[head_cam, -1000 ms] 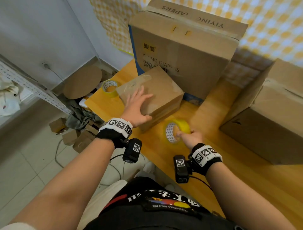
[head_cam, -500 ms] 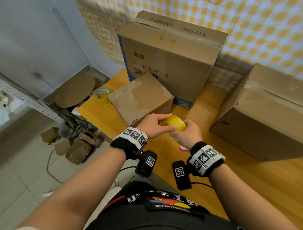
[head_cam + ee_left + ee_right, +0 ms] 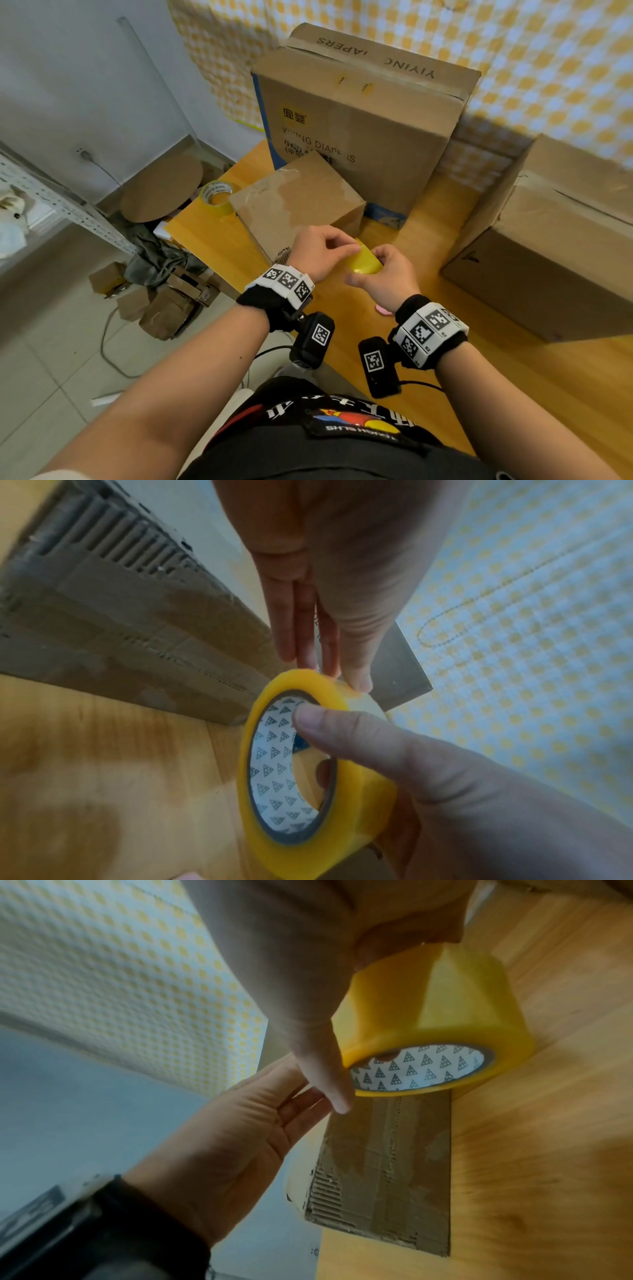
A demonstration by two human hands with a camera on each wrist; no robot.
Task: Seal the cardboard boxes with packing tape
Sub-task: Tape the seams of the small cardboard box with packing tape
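A yellow packing tape roll (image 3: 364,263) hangs above the wooden table (image 3: 513,377), in front of a small closed cardboard box (image 3: 298,202). My right hand (image 3: 378,270) grips the roll, thumb on its rim (image 3: 342,734) and a finger inside the patterned core. My left hand (image 3: 349,247) pinches the roll's top edge with its fingertips (image 3: 308,664). In the right wrist view the roll (image 3: 428,1001) sits under my right palm, and the left hand (image 3: 240,1137) reaches in from below. The small box's side (image 3: 394,1164) shows old tape.
A tall diaper box (image 3: 359,120) stands behind the small one. Another large box (image 3: 548,257) fills the right of the table. A second tape roll (image 3: 215,197) lies at the far left corner. Cardboard scraps (image 3: 164,305) and a cable litter the floor.
My left hand left the small box's top and came to the roll. The right hand lifted the roll off the table; both hands now hold it a little higher.
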